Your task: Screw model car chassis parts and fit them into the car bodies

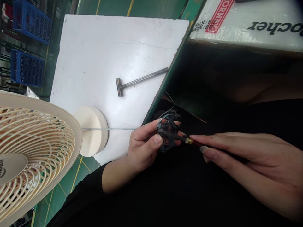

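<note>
My left hand [144, 143] holds a small dark openwork part [169, 127], with the thumb on its near face and other fingers behind it. A thin grey wire runs up from this part. My right hand [251, 160] pinches the dark red handle of a thin tool between thumb and fingertips. The tool has a brass collar [188, 141] and a dark shaft [174, 135] lying across the part, with its tip near my left thumb. Both hands are over dark clothing, beside the white board's edge.
A T-shaped metal hammer [142, 78] rests on the white board [94, 50]. At the left, a cream fan [63, 138] stands with its round base [92, 132] on the board. Blue crates [27, 67] are at the upper left. A printed white plastic bag [236, 28] lies at the upper right.
</note>
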Demonstrator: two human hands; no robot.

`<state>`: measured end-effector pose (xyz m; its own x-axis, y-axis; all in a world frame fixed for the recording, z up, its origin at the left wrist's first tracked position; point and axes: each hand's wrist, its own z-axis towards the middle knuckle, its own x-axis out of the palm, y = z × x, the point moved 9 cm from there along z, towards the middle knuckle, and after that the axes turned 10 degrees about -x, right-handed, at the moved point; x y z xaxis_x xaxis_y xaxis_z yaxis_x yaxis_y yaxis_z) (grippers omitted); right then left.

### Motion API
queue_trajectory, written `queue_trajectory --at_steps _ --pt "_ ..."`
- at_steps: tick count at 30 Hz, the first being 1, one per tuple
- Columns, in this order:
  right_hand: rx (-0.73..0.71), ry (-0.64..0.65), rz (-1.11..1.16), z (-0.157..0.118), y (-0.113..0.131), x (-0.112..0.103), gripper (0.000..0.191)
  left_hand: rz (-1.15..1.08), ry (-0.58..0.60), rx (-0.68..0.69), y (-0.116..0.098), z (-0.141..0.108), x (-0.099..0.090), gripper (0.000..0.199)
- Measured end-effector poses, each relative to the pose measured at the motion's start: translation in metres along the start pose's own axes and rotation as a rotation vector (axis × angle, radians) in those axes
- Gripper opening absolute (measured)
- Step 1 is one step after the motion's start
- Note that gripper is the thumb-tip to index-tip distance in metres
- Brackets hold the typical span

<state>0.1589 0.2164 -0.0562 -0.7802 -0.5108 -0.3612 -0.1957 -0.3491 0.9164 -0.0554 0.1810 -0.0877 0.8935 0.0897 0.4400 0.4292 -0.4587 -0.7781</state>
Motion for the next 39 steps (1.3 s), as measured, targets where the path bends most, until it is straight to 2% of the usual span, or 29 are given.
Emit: queue_trajectory --at_steps 7,16,21,29,35,39 --pt "0.015 -0.025 0.010 -0.001 0.000 -0.003 0.056 -0.016 0.006 0.019 -0.001 -0.001 0.001 0.030" --pt "-0.002 0.023 0.024 -0.002 -0.001 0.001 0.059 -0.036 0.019 0.025 -0.002 0.000 0.002 0.028" --pt "0.027 0.027 0.051 -0.001 -0.003 0.002 0.055 -0.060 0.050 0.034 -0.004 -0.001 0.006 0.028" --pt "0.048 0.043 0.065 -0.003 -0.007 0.003 0.047 0.019 -0.039 -0.003 0.001 -0.003 -0.002 0.033" --pt "0.047 0.048 0.071 -0.004 -0.010 0.004 0.043 -0.017 -0.011 0.018 -0.001 -0.001 0.000 0.030" --pt "0.060 0.048 0.083 0.006 -0.011 0.004 0.036 -0.041 0.004 0.013 0.000 0.002 -0.001 0.027"
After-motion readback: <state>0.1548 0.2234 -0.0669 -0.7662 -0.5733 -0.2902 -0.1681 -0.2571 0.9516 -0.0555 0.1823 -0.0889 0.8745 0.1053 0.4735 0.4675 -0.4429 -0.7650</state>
